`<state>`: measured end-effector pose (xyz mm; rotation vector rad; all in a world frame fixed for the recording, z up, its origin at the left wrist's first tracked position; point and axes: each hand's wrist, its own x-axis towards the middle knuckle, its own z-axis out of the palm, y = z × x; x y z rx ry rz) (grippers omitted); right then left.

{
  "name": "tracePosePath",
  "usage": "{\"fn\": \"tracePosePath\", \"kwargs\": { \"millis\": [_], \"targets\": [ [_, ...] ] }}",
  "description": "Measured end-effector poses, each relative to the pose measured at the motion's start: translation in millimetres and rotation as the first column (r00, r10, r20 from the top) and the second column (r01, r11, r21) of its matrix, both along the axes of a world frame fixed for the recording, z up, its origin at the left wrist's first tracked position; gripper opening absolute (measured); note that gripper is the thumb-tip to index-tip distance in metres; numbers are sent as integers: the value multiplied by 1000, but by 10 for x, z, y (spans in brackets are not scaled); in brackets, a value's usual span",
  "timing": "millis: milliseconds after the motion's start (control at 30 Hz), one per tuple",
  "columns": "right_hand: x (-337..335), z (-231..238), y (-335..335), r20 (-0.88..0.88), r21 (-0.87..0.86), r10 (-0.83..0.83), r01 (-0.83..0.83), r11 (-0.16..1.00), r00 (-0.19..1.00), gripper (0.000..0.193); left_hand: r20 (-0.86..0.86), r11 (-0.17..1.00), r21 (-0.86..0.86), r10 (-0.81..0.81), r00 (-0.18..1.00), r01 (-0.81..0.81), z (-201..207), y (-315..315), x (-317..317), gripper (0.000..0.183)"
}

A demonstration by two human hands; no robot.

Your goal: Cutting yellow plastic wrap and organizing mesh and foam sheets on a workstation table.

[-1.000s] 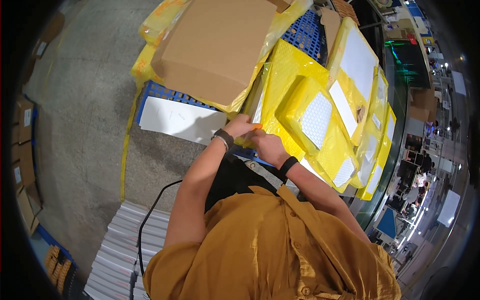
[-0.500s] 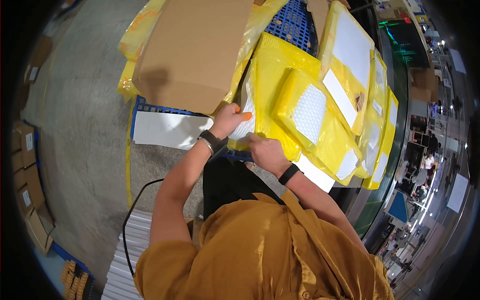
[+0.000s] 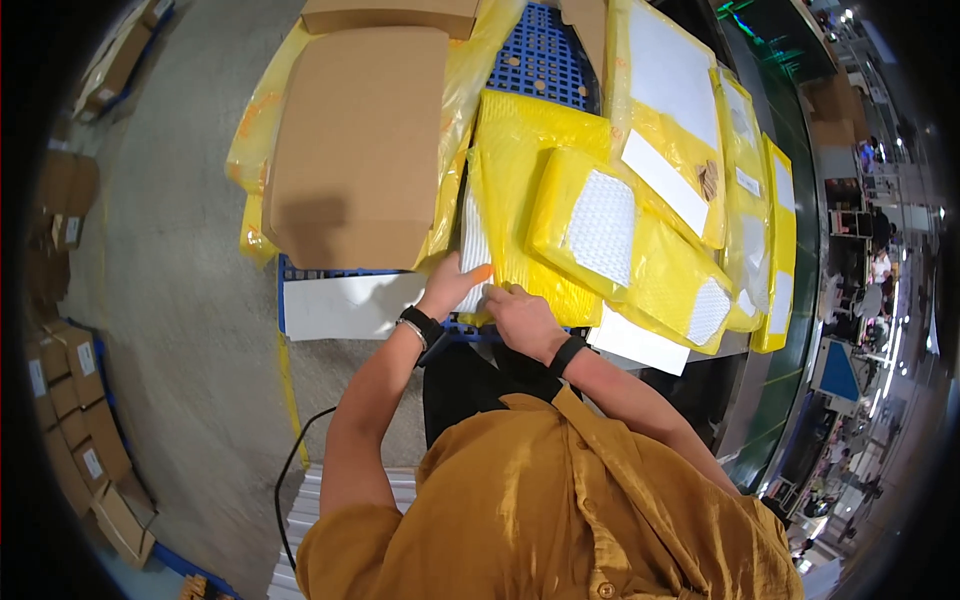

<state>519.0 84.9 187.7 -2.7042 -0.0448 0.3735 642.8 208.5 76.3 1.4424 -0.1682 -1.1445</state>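
A yellow plastic-wrapped flat package (image 3: 535,130) lies in front of me, with a white ribbed strip (image 3: 474,235) along its left side. My left hand (image 3: 447,287) grips its near left corner. An orange cover sits on that thumb, which presses on the white strip, while the other fingers are hidden beneath. Close beside it, my right hand (image 3: 527,323) has its fingers curled and pinched on the package's near edge. A smaller yellow package (image 3: 550,205) with a white quilted patch rests on top.
A brown cardboard box (image 3: 355,140) on yellow wrap stands at left, over a blue plastic pallet (image 3: 545,60). White boards (image 3: 345,305) stick out on the near side. More yellow packages (image 3: 745,210) lie at right, beside a green conveyor belt (image 3: 800,220). Cartons (image 3: 85,400) are stacked far left.
My view has shifted, so the whole pile appears further left and more of the box's far end shows. Both hands remain at the package's near left corner, now closer together.
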Motion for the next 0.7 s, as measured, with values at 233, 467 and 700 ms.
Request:
{"fn": "tracePosePath", "kwargs": {
  "millis": [233, 467, 700],
  "targets": [
    [-62, 60, -58, -9, 30, -43, 43, 999, 999, 16, 386, 989, 108, 51, 921, -100, 212, -41, 100, 46],
    [-171, 135, -154, 88, 99, -126, 117, 988, 988, 17, 286, 991, 106, 45, 957, -79, 428, -99, 283, 42],
    [-338, 125, -254, 21, 153, -91, 87, 984, 996, 33, 345, 990, 136, -7, 939, -42, 676, -164, 327, 36]
  ]
}}
